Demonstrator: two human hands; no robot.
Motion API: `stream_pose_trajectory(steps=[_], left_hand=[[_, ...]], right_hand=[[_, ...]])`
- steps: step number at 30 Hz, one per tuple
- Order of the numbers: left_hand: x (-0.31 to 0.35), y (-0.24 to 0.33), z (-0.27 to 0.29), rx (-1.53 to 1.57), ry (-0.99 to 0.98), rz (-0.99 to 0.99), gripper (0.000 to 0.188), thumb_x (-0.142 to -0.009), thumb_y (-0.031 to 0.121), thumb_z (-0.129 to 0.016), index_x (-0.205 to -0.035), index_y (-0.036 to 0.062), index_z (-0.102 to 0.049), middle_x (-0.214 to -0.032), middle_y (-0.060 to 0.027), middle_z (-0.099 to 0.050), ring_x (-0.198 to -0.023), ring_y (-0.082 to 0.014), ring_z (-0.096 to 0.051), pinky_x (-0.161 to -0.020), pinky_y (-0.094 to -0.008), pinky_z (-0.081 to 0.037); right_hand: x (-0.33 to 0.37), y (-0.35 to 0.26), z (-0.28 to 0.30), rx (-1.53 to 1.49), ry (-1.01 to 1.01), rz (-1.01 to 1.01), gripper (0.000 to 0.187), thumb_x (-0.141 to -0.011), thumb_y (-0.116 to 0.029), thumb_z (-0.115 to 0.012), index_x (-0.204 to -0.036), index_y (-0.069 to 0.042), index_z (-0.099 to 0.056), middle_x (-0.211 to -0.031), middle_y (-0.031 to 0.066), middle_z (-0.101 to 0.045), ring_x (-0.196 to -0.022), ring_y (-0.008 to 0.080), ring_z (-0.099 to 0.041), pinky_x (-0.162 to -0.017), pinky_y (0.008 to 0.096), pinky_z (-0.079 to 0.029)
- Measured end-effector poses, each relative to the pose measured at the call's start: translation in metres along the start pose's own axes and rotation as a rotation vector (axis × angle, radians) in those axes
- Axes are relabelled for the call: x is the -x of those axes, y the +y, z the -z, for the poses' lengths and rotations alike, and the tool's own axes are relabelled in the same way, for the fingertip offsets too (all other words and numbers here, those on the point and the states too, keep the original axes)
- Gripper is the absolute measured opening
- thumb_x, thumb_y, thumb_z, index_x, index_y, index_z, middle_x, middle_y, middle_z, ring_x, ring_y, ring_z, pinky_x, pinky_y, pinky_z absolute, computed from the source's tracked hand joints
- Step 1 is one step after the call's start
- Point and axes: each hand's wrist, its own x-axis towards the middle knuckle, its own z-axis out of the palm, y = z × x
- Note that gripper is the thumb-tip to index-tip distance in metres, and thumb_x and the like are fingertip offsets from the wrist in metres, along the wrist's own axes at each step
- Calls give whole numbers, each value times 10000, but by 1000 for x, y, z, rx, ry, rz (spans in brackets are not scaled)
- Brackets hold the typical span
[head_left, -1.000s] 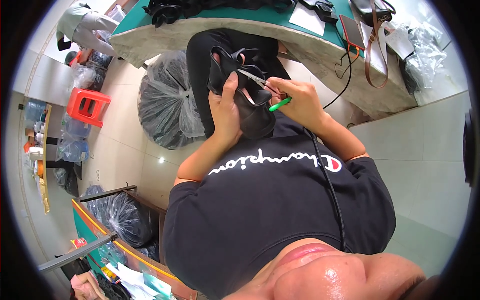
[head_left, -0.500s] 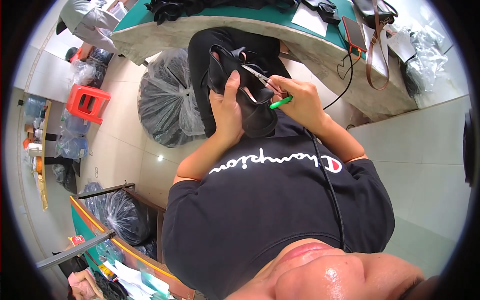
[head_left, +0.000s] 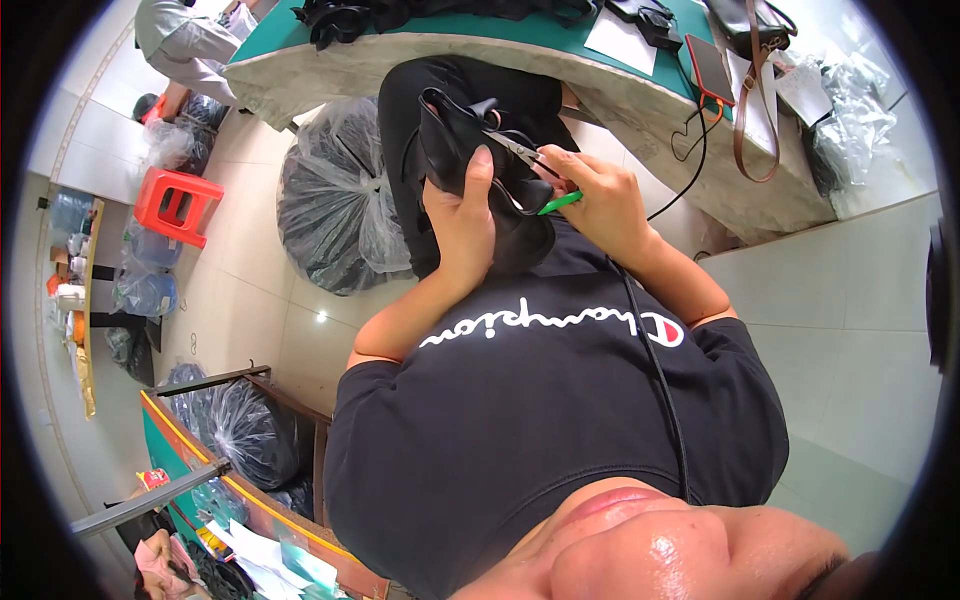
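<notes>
My left hand is closed round a black leather shoe upper, thumb on top. The piece has open gaps and loose straps, and it is held over my lap. In my right hand is a pair of scissors with green handles, one of which sticks out below the fingers. The metal blades point up and left and lie against the shoe upper's right side. Whether the blades are parted or touching a strap is too small to tell.
Ahead stands a green-topped table with black pieces, a phone on a cable and a dark bag. Left on the floor are a large plastic-wrapped bundle and a red stool. Other people are at far left and lower left.
My left hand has shifted slightly right and turned the shoe upper a little. The scissors have tilted slightly, still at its right side. My right hand has barely moved.
</notes>
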Motion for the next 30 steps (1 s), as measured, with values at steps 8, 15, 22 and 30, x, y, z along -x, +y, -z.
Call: stream_pose_trajectory(steps=[8, 15, 22, 30], left_hand=[[1, 1, -3, -63, -91, -42, 296, -928, 107, -542, -1184, -43, -538, -1106, -76, -628, -979, -119, -578, -867, -244, -438], [1, 9, -3, 91, -147, 89, 391, -935, 127, -524, -1284, -40, -468, -1176, -133, -613, -943, -138, -612, -848, -273, -478], [-20, 6, 14, 147, -381, 484, 601, -961, 415, -473, -1472, 187, -253, -1416, -106, -378, -1029, -164, -562, -804, -324, -495], [-38, 6, 51, 206, -569, 777, 721, -928, 500, -415, -1491, 264, -32, -1371, -150, -446, -1124, -247, -564, -869, -375, -502]], right_hand=[[0, 0, -2, 64, 62, 13, 379, -706, -13, -688, -1078, -59, -637, -760, 98, -634, -593, 228, -611, -546, 311, -494], [-11, 37, 11, -226, 260, -251, 127, -794, -5, -666, -910, -35, -623, -743, 45, -664, -688, 74, -644, -557, 197, -471], [-70, 220, 55, 742, 99, -476, 345, -775, -363, -705, -755, -19, -680, -773, 126, -699, -728, 232, -691, -660, 336, -517], [-89, 261, 30, 133, 31, -511, 373, -828, -328, -665, -955, 22, -669, -827, 122, -681, -707, 204, -647, -654, 339, -498]])
